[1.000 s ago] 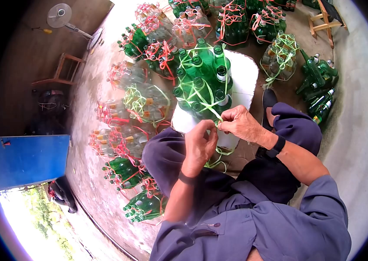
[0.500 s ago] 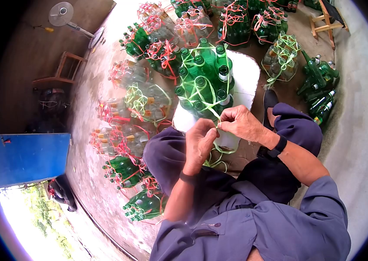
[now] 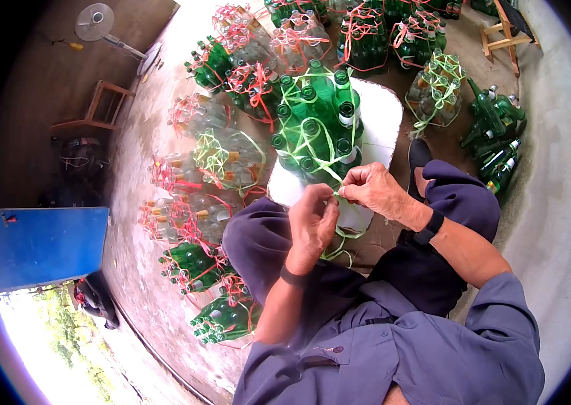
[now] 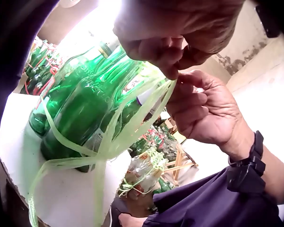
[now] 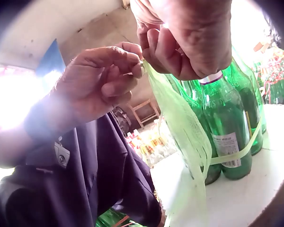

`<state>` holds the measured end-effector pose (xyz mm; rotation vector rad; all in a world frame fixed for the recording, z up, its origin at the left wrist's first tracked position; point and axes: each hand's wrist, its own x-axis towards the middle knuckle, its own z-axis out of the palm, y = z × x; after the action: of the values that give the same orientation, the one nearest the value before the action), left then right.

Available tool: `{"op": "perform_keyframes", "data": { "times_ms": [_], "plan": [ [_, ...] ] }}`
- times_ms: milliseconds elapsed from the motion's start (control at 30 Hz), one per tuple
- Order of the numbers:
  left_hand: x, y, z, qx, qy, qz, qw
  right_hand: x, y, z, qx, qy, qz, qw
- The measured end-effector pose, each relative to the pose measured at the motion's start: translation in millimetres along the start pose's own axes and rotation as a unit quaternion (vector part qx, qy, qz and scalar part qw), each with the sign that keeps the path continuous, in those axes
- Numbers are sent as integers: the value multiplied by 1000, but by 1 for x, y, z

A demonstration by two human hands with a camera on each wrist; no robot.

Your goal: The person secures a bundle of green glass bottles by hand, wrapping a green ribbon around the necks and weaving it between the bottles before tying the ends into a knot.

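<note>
A bundle of green glass bottles point(image 3: 322, 101) stands upright on a white board point(image 3: 383, 115), with light green plastic twine point(image 3: 319, 152) looped between the necks. At the bundle's near side my left hand point(image 3: 311, 223) pinches the twine between curled fingers and thumb. My right hand point(image 3: 380, 194) pinches it right beside, the two sets of fingertips nearly meeting. In the left wrist view, strands of twine point(image 4: 128, 135) run from the fingers down around the bottles point(image 4: 85, 113). A wide strip of twine point(image 5: 180, 123) hangs below the hands in the right wrist view.
Bundles of clear and green bottles tied with red twine point(image 3: 191, 172) line the floor at left and back. Loose green bottles point(image 3: 495, 125) lie by the right wall. A wooden stool point(image 3: 505, 37), a fan point(image 3: 93, 22) and a blue panel point(image 3: 46, 246) stand farther off.
Both hands stay at the same spot by the bundle, with the left fingers shifting slightly at the twine. The bottles have not moved on the board.
</note>
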<state>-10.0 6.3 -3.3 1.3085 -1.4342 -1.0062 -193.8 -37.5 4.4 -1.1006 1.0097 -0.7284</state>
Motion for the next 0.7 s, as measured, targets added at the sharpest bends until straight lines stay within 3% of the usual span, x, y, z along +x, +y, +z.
{"op": "perform_keyframes", "data": {
  "times_ms": [33, 133, 700],
  "plan": [
    [0, 3, 0, 82, -12, 20, 996, 0, 0, 0, 9, 1, 0, 1000],
    [1, 12, 2, 132, -4, 65, 989, 1, 2, 1, 17, 1, 1, 1000],
    [4, 8, 3, 177, -12, 75, 981, 4, 11, 3, 23, 5, 7, 1000]
  ]
}}
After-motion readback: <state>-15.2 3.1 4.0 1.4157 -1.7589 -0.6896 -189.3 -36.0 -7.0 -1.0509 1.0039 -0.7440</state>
